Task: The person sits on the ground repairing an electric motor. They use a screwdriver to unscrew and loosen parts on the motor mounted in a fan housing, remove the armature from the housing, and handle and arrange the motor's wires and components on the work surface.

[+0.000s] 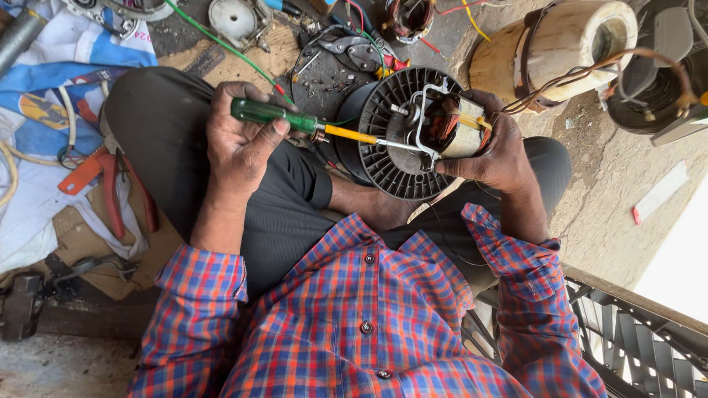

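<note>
So the person sits cross-legged on the ground in a plaid shirt (369,324) and dark trousers, looking straight down at a small electric motor (446,129). Its copper windings and metal core sit on top of a black round fan housing (383,158) with ribbed vanes, which rests over the lap.

Left hand (240,140) is closed tight around the green handle of a screwdriver (310,125). The yellow shank and steel blade run sideways to the motor, with the tip at the wire bracket on it.

Right hand (494,151) is wrapped around the far side of the motor, fingers curled under it, holding it steady against the housing.

Around all that it's a proper mess: orange-handled pliers (110,184) lie on a cloth near the left knee, a wooden block (546,51) wrapped with copper wire sits just past the right hand, and loose wires, screws and other motor parts are scattered at the top.
</note>
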